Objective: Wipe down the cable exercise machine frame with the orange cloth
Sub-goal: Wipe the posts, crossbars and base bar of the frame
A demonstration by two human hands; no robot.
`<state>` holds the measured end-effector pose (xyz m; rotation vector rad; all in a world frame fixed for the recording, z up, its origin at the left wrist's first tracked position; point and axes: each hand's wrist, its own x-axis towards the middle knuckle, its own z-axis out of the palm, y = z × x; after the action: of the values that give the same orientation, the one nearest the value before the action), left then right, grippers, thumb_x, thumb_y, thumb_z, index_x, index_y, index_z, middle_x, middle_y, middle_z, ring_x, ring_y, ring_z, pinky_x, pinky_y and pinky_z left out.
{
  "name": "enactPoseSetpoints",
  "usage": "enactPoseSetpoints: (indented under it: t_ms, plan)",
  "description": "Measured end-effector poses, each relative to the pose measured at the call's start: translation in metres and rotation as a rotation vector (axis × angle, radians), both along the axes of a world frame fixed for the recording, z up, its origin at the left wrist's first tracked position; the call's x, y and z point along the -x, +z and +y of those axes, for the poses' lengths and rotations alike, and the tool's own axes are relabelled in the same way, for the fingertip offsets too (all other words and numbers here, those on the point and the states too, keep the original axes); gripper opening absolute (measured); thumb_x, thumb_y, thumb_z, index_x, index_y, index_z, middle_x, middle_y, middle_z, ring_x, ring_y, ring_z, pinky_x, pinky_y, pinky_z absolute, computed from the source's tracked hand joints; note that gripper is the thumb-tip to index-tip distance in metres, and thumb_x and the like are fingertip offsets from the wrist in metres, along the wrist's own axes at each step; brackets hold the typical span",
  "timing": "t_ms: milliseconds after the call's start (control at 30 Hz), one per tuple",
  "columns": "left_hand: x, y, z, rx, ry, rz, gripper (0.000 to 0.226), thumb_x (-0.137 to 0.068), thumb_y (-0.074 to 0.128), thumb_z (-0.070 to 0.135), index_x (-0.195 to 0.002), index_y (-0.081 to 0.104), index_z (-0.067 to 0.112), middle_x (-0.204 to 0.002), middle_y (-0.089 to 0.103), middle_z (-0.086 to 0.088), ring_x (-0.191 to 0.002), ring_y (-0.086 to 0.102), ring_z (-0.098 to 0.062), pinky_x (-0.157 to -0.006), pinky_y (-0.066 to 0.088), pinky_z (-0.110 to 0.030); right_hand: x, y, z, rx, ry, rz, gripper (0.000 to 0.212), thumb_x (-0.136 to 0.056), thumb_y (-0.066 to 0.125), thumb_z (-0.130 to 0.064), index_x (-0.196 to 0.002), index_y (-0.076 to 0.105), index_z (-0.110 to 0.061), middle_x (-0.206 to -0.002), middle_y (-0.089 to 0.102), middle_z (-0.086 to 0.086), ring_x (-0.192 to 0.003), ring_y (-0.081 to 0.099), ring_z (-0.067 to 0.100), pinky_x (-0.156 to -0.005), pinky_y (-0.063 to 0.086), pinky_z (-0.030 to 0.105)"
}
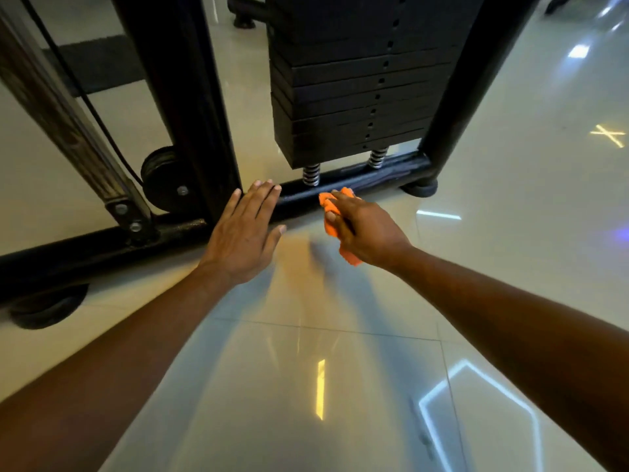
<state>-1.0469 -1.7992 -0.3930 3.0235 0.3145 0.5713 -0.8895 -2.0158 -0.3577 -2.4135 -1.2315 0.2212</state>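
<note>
Both hands reach low toward machine base. Our right hand (366,229) grips bunched orange cloth (332,216), cloth's front edge touching black bottom bar of frame (357,182), just below weight stack (354,97) and its two springs (311,174). Our left hand (243,229) flat, fingers straight and spread, holding nothing, fingertips at bar near upright post (190,97); contact unclear. We judge bar wipe under way. To do well: press cloth flat, sweep along bar toward right foot (420,189), cover top and front face, keep fingers clear of springs.
</note>
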Motion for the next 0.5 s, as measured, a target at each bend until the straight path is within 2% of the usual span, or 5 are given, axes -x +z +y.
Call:
enactPoseSetpoints:
  t_ms: [100,233,400,500]
  plan:
    - [-0.025,0.008,-0.02,0.123,0.029,-0.021,0.069,-0.11,0.052,0.043,-0.168,0.029,0.013,-0.173,0.031,-0.008,-0.163,0.023,-0.028,-0.133,0.017,-0.052,-0.005,0.004,-0.03,-0.021,-0.069,-0.014,0.053,-0.115,0.042,-0.044,-0.164,0.046,-0.024,-0.161,0.056,0.005,-0.151,0.048,0.029,-0.122,0.043,0.047]
    - [-0.052,0.011,-0.037,0.208,0.051,-0.011,0.065,-0.109,0.053,0.044,-0.163,0.037,0.012,-0.167,0.041,-0.011,-0.155,0.036,-0.033,-0.128,0.027,-0.055,-0.007,-0.001,-0.049,-0.043,-0.124,-0.013,0.053,-0.116,0.04,-0.046,-0.164,0.046,-0.023,-0.162,0.054,0.007,-0.149,0.05,0.033,-0.12,0.044,0.046]
    - [-0.07,0.001,-0.036,0.289,0.133,0.085,0.065,-0.109,0.054,0.045,-0.16,0.042,0.006,-0.158,0.049,-0.018,-0.143,0.047,-0.042,-0.125,0.03,-0.054,-0.027,-0.011,-0.038,-0.056,-0.074,-0.052,0.056,-0.116,0.036,-0.05,-0.167,0.04,-0.026,-0.174,0.038,0.0,-0.164,0.027,0.025,-0.13,0.033,0.048]
    - [-0.082,-0.008,-0.019,0.267,0.134,0.06,0.061,-0.108,0.054,0.044,-0.156,0.047,0.008,-0.151,0.054,-0.019,-0.138,0.051,-0.042,-0.123,0.034,-0.056,-0.044,-0.017,-0.022,-0.081,-0.063,-0.087,0.053,-0.118,0.039,-0.046,-0.168,0.04,-0.027,-0.175,0.035,0.0,-0.166,0.02,0.024,-0.127,0.032,0.044]
